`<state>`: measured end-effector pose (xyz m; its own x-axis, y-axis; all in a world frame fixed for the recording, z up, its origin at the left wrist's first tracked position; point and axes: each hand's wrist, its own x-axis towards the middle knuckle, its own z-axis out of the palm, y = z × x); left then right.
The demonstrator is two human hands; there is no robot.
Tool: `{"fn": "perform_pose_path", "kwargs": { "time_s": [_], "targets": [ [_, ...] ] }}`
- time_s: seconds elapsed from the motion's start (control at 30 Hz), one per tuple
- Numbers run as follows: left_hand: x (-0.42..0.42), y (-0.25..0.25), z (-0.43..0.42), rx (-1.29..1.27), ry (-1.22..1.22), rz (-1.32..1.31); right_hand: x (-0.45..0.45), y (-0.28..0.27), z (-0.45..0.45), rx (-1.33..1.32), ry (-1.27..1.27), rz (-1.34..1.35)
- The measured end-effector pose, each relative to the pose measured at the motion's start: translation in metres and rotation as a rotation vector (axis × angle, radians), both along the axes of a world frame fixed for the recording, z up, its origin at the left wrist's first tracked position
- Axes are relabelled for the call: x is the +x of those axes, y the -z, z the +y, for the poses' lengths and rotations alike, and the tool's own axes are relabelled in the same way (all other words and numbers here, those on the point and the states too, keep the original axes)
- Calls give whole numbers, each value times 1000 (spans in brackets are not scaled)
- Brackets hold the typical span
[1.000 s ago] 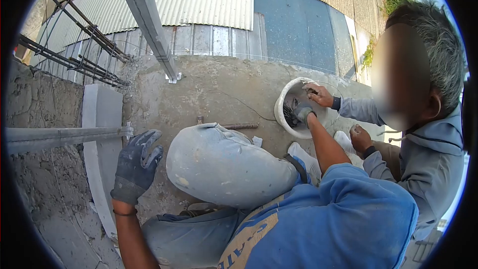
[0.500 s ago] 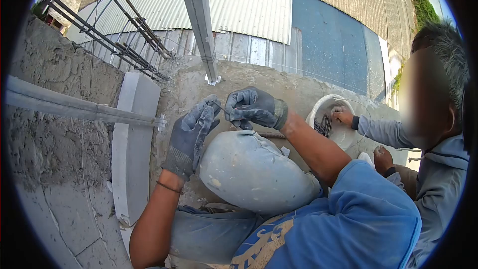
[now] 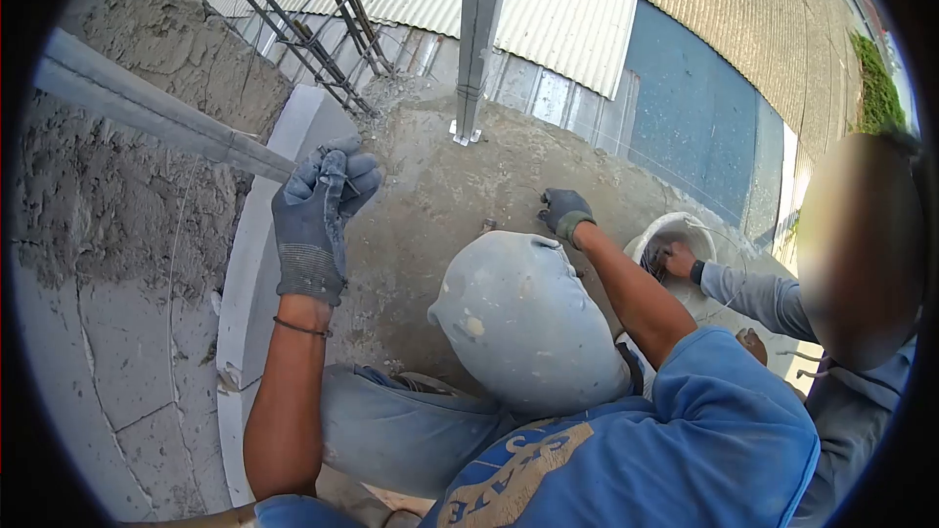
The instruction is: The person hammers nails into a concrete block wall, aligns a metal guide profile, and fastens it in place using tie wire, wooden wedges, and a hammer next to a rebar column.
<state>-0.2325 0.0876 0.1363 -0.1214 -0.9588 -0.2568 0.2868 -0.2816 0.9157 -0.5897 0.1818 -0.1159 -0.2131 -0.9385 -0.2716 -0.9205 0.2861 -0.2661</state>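
My left hand, in a dark grey glove, is raised beside the end of the slanting metal post. Its fingers are curled together; any small item between them is too small to make out. Beyond my knee, my gloved right hand is low over the concrete surface, its fingers bent inward and their contents unclear. A short metal tool end shows just past the knee, the rest hidden behind it. The white bucket stands to the right of my right hand.
A co-worker's hand reaches into the bucket from the right. An upright metal post stands ahead, with a rebar cage left of it. A pale block ledge runs along the left. Corrugated roofing lies beyond the concrete edge.
My right hand left the bucket, met my left hand at a thin item, then moved away right, low over the concrete. My left hand rose toward the slanting post. The view shifted left.
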Motion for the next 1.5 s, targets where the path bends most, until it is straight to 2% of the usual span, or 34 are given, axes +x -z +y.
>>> {"fn": "perform_pose_path", "kwargs": {
  "time_s": [0.07,0.13,0.17,0.23,0.3,0.33,0.4,0.5,0.53,0.6,0.67,0.73,0.8,0.87,0.9,1.0,1.17,1.23,1.3,1.33,1.4,1.43,1.47,1.5],
  "targets": [
    [1,0,0,19,-44,-55,13,15,-14,94,-113,63],
    [8,-7,3,17,-72,-114,27,5,-26,-106,-232,-243],
    [10,-13,3,6,-30,-168,52,-37,-34,-200,-266,-330],
    [19,-17,0,-93,68,-223,93,-131,-53,-148,-278,-703],
    [21,-15,1,-118,31,-184,119,-199,-74,-55,-282,-1003],
    [21,-21,2,-119,10,-136,130,-235,-83,-85,-317,-1008],
    [23,-44,5,-180,-22,-98,152,-300,-94,-56,-444,-1309],
    [33,-92,15,-272,-59,-70,192,-366,-101,-223,-605,-1407],
    [37,-110,22,-299,-61,-82,200,-376,-105,-240,-656,-1408],
    [49,-134,37,-368,-140,-70,216,-395,-109,-516,-930,-1244],
    [66,-150,49,-423,-125,-130,233,-409,-107,-511,-978,-1199],
    [77,-165,59,-427,-200,-188,250,-418,-103,-461,-963,-1113],
    [86,-172,68,-482,-301,-298,266,-424,-97,-444,-1028,-1153],
    [92,-170,71,-499,-330,-298,281,-426,-89,-229,-788,-1288],
    [95,-168,73,-539,-368,-327,286,-429,-84,-224,-759,-1267],
    [96,-180,88,-575,-414,-340,299,-429,-80,-87,-696,-1340],
    [97,-183,89,-543,-501,-268,308,-437,-62,-108,-737,-1391],
    [105,-180,89,-595,-436,-191,310,-436,-59,-75,-750,-1365],
    [110,-182,90,-572,-499,-217,309,-429,-62,-208,-790,-1185],
    [112,-184,90,-550,-548,-241,308,-421,-65,-209,-803,-1186],
    [121,-176,84,-566,-563,-195,306,-405,-71,-629,-1019,-895],
    [124,-174,83,-573,-564,-148,301,-422,-59,-465,-960,-784],
    [124,-177,83,-584,-570,-152,302,-427,-58,-474,-970,-786],
    [124,-179,85,-561,-551,-223,304,-430,-58,-902,-1089,-699]
  ]
}}
